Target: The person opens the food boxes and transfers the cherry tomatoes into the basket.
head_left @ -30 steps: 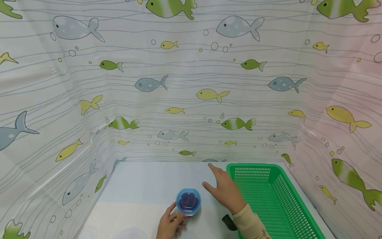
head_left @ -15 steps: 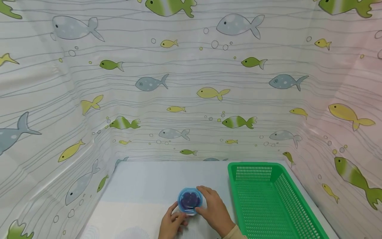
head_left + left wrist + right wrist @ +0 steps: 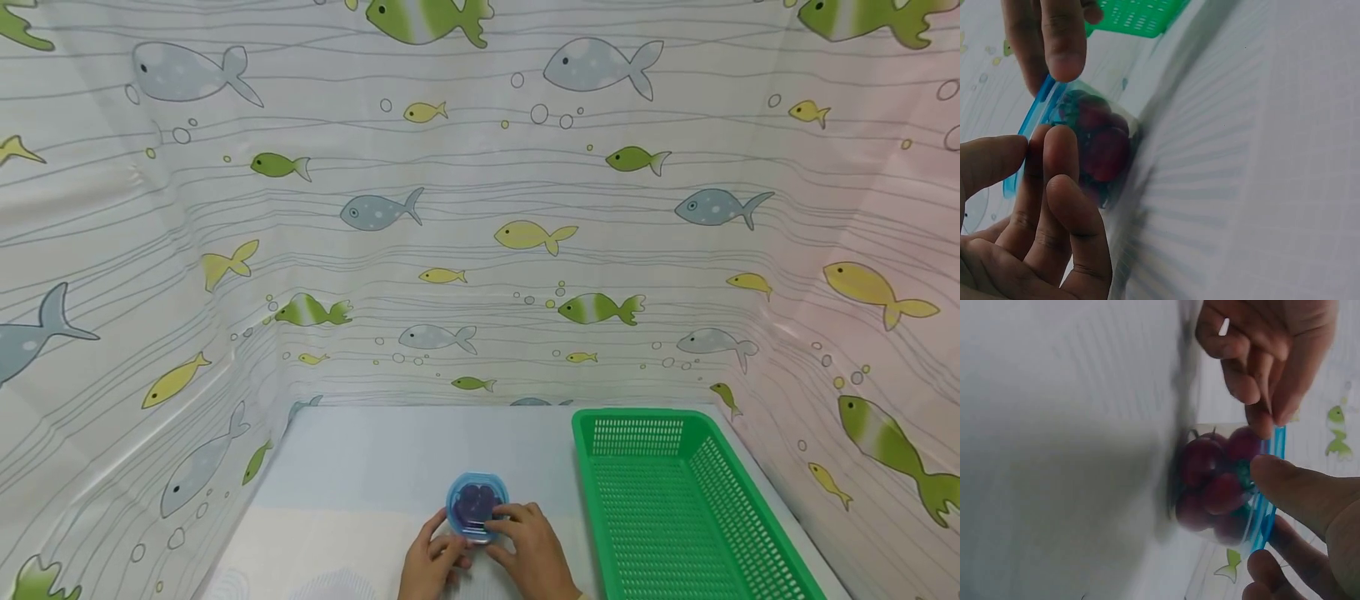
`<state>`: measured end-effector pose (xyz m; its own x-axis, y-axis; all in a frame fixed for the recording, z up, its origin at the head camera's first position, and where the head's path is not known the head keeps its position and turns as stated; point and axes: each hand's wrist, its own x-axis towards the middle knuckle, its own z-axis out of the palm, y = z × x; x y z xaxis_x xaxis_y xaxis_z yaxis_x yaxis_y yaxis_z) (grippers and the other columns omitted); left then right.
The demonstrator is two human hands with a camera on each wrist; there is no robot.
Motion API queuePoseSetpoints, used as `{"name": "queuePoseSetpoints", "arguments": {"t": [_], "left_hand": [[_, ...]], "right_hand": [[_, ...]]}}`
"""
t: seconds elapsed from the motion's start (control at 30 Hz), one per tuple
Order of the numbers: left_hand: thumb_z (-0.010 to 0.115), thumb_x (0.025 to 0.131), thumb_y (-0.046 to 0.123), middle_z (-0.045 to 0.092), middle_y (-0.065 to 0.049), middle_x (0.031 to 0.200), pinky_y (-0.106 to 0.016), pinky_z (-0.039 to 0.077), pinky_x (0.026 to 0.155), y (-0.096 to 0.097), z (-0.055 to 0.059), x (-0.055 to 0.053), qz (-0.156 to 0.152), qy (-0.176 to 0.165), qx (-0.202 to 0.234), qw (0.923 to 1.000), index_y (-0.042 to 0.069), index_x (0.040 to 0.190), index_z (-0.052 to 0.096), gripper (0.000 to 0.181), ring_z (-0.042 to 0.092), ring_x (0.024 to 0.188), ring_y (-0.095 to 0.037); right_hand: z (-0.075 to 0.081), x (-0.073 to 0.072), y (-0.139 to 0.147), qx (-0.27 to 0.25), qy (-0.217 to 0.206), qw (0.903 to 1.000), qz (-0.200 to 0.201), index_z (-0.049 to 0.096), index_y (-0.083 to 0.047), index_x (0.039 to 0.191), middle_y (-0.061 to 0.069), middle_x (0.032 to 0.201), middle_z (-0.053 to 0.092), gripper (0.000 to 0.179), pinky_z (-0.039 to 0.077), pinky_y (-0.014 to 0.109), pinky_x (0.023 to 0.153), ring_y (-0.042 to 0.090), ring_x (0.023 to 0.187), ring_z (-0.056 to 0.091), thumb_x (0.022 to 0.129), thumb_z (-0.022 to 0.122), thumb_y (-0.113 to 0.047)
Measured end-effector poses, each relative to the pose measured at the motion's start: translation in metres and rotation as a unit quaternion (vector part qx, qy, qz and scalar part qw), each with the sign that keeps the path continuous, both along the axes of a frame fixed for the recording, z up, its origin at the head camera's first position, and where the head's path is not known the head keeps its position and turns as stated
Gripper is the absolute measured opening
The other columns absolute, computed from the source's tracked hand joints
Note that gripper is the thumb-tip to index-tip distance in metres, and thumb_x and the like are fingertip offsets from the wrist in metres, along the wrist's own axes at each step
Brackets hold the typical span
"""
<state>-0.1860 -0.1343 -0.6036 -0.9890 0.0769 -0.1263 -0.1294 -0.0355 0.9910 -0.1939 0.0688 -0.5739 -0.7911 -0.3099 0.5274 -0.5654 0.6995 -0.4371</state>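
Note:
A small clear plastic tub with a light blue lid stands upright on the table in front of me. Dark red round fruits with green bits show through its wall in both wrist views. At the tub's front left, my left hand pinches the lid's rim between thumb and index finger, its other fingers curled beside the wall. From the right, my right hand grips the lid, with the thumb at the front rim and the fingers over the right side.
A long green plastic basket with slotted walls stands on the right side of the white table. Curtain-like sheeting printed with fish encloses the table at the back and both sides.
My right hand came from beside the basket's left edge to the lid's far right rim, then slid nearer along the right side. My left hand has stayed at the tub.

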Motion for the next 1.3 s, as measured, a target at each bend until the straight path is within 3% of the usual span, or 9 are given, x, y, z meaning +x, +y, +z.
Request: {"name": "queuePoseSetpoints", "arguments": {"t": [0.3,0.47,0.63,0.9,1.0,1.1,1.2,1.3], "left_hand": [[0.067,0.100,0.026,0.074,-0.011,0.102,-0.031,0.055,0.062,-0.001,-0.002,-0.001,-0.002,0.003,0.008,1.0000,-0.010,0.155,0.020,0.081,0.072,0.080,-0.020],[0.066,0.101,0.028,0.074,-0.012,0.103,-0.031,0.055,0.063,0.001,-0.001,0.000,-0.006,0.005,0.003,1.0000,-0.011,0.155,0.021,0.080,0.072,0.080,-0.020],[0.066,0.101,0.029,0.074,-0.012,0.102,-0.032,0.055,0.063,0.003,0.001,0.000,0.002,0.001,-0.011,0.9999,-0.009,0.155,0.024,0.079,0.072,0.079,-0.022],[0.069,0.099,0.029,0.075,-0.013,0.102,-0.033,0.055,0.065,-0.001,0.005,-0.003,0.016,-0.001,-0.043,0.9989,-0.009,0.154,0.028,0.079,0.073,0.080,-0.022],[0.068,0.099,0.030,0.075,-0.013,0.102,-0.033,0.055,0.065,-0.001,0.006,-0.005,0.018,-0.002,-0.049,0.9986,-0.009,0.154,0.028,0.078,0.073,0.080,-0.022],[0.069,0.098,0.032,0.075,-0.012,0.102,-0.032,0.054,0.065,-0.001,0.005,-0.005,0.018,-0.008,-0.055,0.9983,-0.009,0.153,0.028,0.080,0.073,0.080,-0.021],[0.069,0.098,0.033,0.075,-0.011,0.102,-0.032,0.054,0.066,-0.001,0.003,-0.004,0.016,-0.018,-0.054,0.9983,-0.009,0.153,0.028,0.081,0.072,0.080,-0.021],[0.070,0.098,0.033,0.075,-0.010,0.102,-0.032,0.054,0.066,0.000,0.002,-0.003,0.015,-0.025,-0.047,0.9985,-0.009,0.154,0.027,0.082,0.072,0.080,-0.021]], "right_hand": [[-0.006,-0.001,-0.002,0.003,0.043,0.9991,0.001,0.081,-0.021,0.096,-0.010,0.101,0.067,0.023,0.049,0.030,0.074,0.010,0.088,0.056,0.074,0.091,-0.021],[-0.004,-0.001,-0.002,0.027,0.095,0.9949,-0.021,0.082,-0.025,0.093,-0.011,0.099,0.064,0.021,0.046,0.026,0.068,0.007,0.082,0.053,0.074,0.091,-0.022],[0.010,-0.002,-0.005,0.034,0.154,0.9853,-0.066,0.082,-0.026,0.093,-0.012,0.093,0.062,0.020,0.040,0.023,0.060,0.007,0.075,0.050,0.076,0.091,-0.023],[0.038,-0.023,-0.012,0.004,0.180,0.9755,-0.127,0.083,-0.023,0.092,-0.011,0.085,0.065,0.018,0.044,0.024,0.055,0.007,0.069,0.056,0.076,0.091,-0.021],[0.047,-0.030,-0.013,-0.032,0.155,0.9741,-0.161,0.084,-0.022,0.090,-0.011,0.080,0.065,0.016,0.043,0.022,0.052,0.003,0.063,0.055,0.076,0.092,-0.021],[0.054,-0.035,-0.013,-0.088,0.103,0.9737,-0.183,0.084,-0.023,0.091,-0.014,0.076,0.061,0.014,0.040,0.020,0.049,0.000,0.061,0.051,0.078,0.090,-0.023],[0.057,-0.039,-0.011,-0.174,0.044,0.9692,-0.169,0.083,-0.022,0.094,-0.016,0.076,0.060,0.012,0.042,0.021,0.052,0.000,0.064,0.052,0.082,0.087,-0.023],[0.060,-0.044,-0.010,-0.277,-0.012,0.9520,-0.130,0.082,-0.019,0.098,-0.014,0.080,0.067,0.012,0.049,0.025,0.061,0.006,0.073,0.061,0.086,0.083,-0.021]]}}
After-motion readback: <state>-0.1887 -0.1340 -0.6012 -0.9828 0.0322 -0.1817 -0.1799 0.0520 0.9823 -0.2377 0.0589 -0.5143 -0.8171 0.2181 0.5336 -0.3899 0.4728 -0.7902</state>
